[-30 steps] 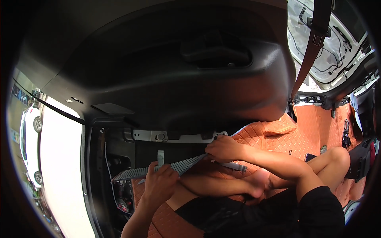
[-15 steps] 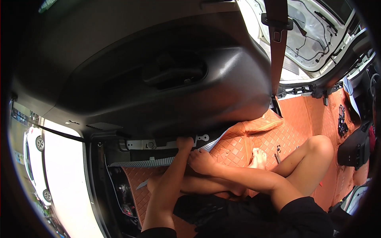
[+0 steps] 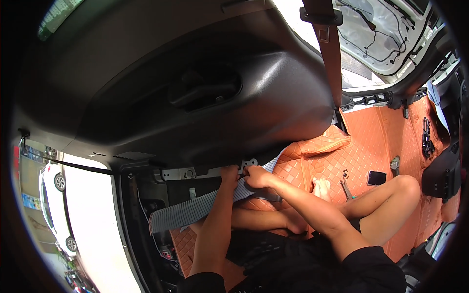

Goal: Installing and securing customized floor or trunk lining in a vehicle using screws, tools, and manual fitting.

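Observation:
An orange-brown quilted car mat covers the floor around my folded legs. Its edge is turned up, baring a grey-blue ribbed underside along the base of the black side trim panel. My left hand is closed on that turned-up edge, beside a pale metal bracket. Just to its right, my right hand also grips the mat edge, fingers curled. The fingertips of both hands are partly hidden.
A dark phone and a pliers-like tool lie on the mat near my right knee. Black plastic parts sit farther right. A brown seat belt hangs by the panel, and the car's open side is at left.
The mat edge is lifted and folded back farther, so a wider band of ribbed underside shows. My right hand has moved up and right, level with the left. The view has shifted slightly.

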`<state>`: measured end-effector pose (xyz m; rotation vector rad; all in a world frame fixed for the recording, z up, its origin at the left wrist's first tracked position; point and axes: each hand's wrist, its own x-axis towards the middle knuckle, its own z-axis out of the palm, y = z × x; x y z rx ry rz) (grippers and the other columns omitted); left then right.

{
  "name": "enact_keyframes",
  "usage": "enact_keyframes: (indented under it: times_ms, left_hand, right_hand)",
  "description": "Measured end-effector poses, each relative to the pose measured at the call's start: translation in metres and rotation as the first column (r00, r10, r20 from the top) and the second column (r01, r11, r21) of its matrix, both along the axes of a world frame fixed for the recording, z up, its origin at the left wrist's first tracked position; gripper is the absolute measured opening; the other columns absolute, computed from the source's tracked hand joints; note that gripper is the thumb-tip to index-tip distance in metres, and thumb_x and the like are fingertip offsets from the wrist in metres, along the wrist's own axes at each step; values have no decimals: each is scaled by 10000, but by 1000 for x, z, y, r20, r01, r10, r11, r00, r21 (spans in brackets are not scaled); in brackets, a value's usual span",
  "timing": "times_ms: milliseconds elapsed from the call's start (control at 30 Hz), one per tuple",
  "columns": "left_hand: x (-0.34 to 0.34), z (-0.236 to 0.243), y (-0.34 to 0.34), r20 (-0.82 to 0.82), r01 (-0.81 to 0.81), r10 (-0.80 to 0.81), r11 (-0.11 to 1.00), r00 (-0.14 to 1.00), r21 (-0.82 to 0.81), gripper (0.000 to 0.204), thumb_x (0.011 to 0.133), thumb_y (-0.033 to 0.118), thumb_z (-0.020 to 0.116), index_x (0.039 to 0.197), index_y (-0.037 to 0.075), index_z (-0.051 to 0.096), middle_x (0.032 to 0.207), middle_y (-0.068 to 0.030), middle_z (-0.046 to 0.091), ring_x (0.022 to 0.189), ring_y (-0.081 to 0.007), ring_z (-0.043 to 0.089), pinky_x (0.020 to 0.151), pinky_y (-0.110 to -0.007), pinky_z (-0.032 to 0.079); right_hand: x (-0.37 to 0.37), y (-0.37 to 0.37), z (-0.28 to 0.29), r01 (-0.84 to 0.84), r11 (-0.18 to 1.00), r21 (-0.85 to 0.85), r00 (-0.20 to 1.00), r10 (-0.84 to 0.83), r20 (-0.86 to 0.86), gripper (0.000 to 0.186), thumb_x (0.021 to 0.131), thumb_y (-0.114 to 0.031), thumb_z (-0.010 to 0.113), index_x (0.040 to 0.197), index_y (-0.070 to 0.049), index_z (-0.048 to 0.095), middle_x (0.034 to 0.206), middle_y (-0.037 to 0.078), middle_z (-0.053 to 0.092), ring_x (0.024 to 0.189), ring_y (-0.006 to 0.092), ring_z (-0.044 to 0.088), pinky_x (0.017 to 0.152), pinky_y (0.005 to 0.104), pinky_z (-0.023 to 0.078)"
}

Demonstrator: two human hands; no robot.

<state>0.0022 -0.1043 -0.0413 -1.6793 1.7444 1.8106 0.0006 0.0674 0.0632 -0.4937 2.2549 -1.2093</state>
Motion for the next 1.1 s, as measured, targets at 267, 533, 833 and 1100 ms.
enact_keyframes:
  times_ms: [267, 533, 833, 1100]
  left_hand:
    - [29, -1, -8, -468, 214, -180, 977, 865, 19, 89, 832, -53, 572, 807, -2, 640, 778, -85, 606, 683, -184, 602, 591, -312, 515]
    - [35, 30, 10, -419, 28, -15, 999, 908, 25, 157, 874, -45, 572, 1005, -106, 632, 890, -119, 631, 691, -155, 607, 534, -248, 517]
    - [41, 19, 7, -417, -30, 66, 995, 907, 93, 261, 922, 53, 578, 1127, -103, 621, 974, -155, 659, 669, -174, 617, 533, -278, 524]
    - [43, 11, 19, -483, -188, 80, 966, 872, -179, 232, 868, 66, 583, 1048, -58, 662, 876, -126, 663, 712, -213, 626, 577, -330, 512]
  right_hand:
    - [113, 56, -1, 174, 981, 89, 820, -94, -565, 188, 807, -89, 631, 986, -35, 607, 969, 147, 575, 885, 321, 581, 733, 394, 464]
    - [107, 32, -43, -16, 777, 630, 872, 319, -372, 186, 899, -195, 517, 1006, -65, 596, 1039, 175, 630, 1038, 324, 607, 778, 480, 516]
    - [73, 64, 103, -385, 845, 370, 919, 315, 236, 265, 1009, -227, 479, 970, 18, 570, 795, 207, 695, 644, 309, 697, 642, 427, 560]
    - [7, -26, 58, 87, 960, 265, 718, -245, 651, 366, 1029, -255, 465, 825, 31, 566, 641, 110, 634, 496, 182, 640, 394, 311, 446]
